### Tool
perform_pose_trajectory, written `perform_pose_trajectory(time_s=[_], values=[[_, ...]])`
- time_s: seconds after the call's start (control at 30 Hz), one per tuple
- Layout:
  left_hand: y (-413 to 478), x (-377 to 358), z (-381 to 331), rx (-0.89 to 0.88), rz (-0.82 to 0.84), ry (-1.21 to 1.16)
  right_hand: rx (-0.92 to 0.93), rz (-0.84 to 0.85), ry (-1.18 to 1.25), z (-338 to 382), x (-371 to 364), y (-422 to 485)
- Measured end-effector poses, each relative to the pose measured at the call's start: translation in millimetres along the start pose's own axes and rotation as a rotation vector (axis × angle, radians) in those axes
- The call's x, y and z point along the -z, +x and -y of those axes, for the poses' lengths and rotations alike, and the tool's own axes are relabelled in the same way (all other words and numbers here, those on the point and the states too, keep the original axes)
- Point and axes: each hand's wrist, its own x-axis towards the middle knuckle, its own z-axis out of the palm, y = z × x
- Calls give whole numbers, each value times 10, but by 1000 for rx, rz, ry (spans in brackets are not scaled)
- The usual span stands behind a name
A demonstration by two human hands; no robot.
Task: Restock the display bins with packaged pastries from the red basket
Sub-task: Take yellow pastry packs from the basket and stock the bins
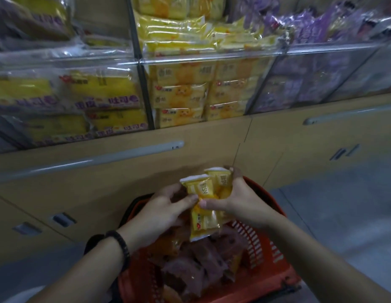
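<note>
The red basket (269, 256) sits low in the middle, filled with purple and orange packaged pastries (196, 267). Above it, both hands grip a small bunch of yellow pastry packets (203, 206). My left hand (161, 211) pinches the bunch from the left, a dark bead bracelet on its wrist. My right hand (236, 200) wraps the bunch from the right, its fingers over the rear packets. Clear display bins stand above: the middle bin (190, 92) holds yellow packets of the same kind, the left bin (65, 101) yellow-and-purple ones, the right bin (310, 84) purple ones.
A beige cabinet front (124, 171) with grey rail handles runs under the bins, close behind the basket. Grey floor (343, 215) lies to the right of the basket. A dark divider post (142, 73) separates the left and middle bins.
</note>
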Motion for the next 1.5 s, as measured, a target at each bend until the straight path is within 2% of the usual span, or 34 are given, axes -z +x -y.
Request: perform_pose_trajectory(time_s=[0.1, 0.2, 0.27, 0.37, 0.47, 0.53, 0.67, 0.73, 0.8, 0.9, 1.07, 1.13, 1.27, 1.5], values=[[17, 0, -11, 51, -76, -124, -121, -6, 237, -61, 80, 64], [88, -4, -67, 127, -97, -283, -163, -108, 219, -88, 180, 88], [121, -5, -86, 161, -37, -353, -154, -115, 215, -105, 216, 96], [151, 1, -25, 95, 95, -212, -77, -59, 301, -96, 231, 89], [220, 19, 66, 41, 1, -56, -39, -13, 379, -31, 224, 15], [250, 49, 72, 31, -68, 9, -7, -65, 338, 8, 238, -25], [238, 138, 2, 1, -135, 94, 277, -303, 34, 98, 241, -119], [207, 137, -59, -31, -145, 48, 428, -334, -36, 162, 226, -171], [183, 134, -103, -39, -121, -1, 491, -331, -10, 204, 218, -215], [157, 148, -144, 2, -114, -99, 390, -343, 159, 227, 191, -242], [104, 92, -162, 8, -52, -245, 69, -327, 585, 240, 172, -201], [90, 90, -175, -6, -42, -308, 31, -317, 646, 249, 173, -189], [54, 48, -204, -46, 5, -373, 89, -383, 535, 253, 123, -212], [-254, -140, -401, -206, -48, -164, 261, -496, 131, 388, 18, -450]])
